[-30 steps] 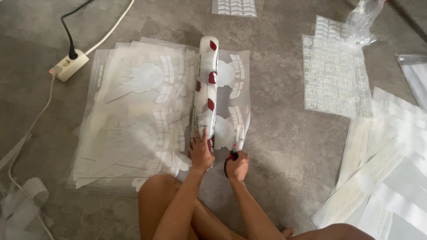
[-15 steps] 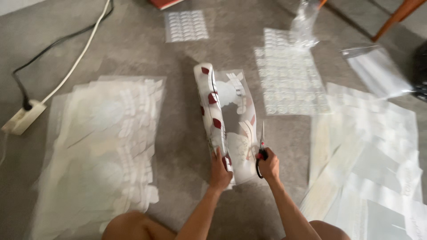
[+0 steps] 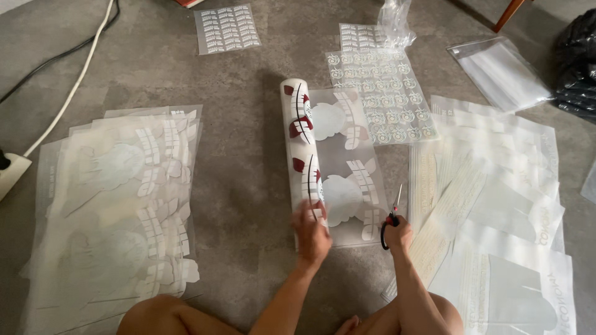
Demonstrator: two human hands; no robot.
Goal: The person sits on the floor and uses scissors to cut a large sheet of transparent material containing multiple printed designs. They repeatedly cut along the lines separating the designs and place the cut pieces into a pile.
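Head view, from the left edge inward: a white power strip [image 3: 11, 174] sits at the left edge, with a white cable [image 3: 81, 77] and a black cable [image 3: 56, 59] running to the upper left of the frame. Beside it, left of centre, lies a stack of clear printed film sheets [image 3: 118, 198] on the grey floor [image 3: 242, 186]. A small sheet of white strip prints [image 3: 227, 28] lies at the top, left of centre.

In the centre a roll of printed film [image 3: 302, 146], white with dark red marks, lies partly unrolled, its flat part spreading to the right. The left hand [image 3: 312, 232] rests on the near end of the roll, fingers laid flat and pressing it down. Just right of it, the right hand [image 3: 398, 234] is closed around the black handles of a pair of scissors [image 3: 392, 214], blades pointing up at the lower right edge of the unrolled film.

Further right, a sheet of small round prints [image 3: 382, 93] lies at upper centre, and a spread of overlapping film sheets [image 3: 496, 205] fills the right side. A black bag [image 3: 577, 62] sits at the upper right.
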